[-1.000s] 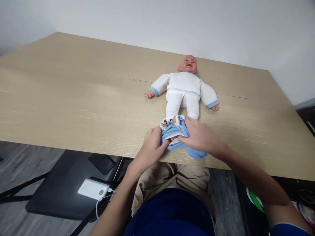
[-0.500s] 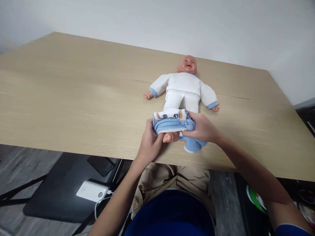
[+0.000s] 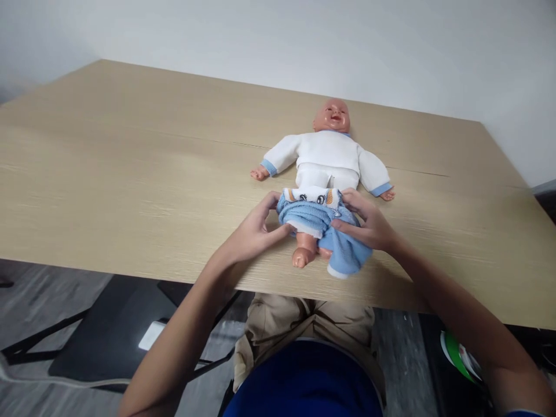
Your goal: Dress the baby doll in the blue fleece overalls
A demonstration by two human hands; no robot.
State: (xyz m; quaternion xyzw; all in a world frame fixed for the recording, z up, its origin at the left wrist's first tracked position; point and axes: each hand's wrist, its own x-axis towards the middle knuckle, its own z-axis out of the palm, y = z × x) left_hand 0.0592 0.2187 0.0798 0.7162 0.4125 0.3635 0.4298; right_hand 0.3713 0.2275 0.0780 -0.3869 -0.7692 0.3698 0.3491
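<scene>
I see a doll [image 3: 328, 149] lying on its back on the big table [image 3: 130, 179], near the front edge, with its head away from the person. Its arms are spread wide. It has a white top [image 3: 328, 149] with blue cuffs. Blue pants [image 3: 309, 214] are bunched around its legs, and two eyes are sewn on their white band. The left hand [image 3: 259, 229] pinches one side of the pants, thumb by the hem. The right hand [image 3: 367, 223] pinches the other side, thumb on the blue cloth. One foot [image 3: 304, 256] pokes out of the scrunched leg. The other foot is partly hidden beside the floppy leg.
</scene>
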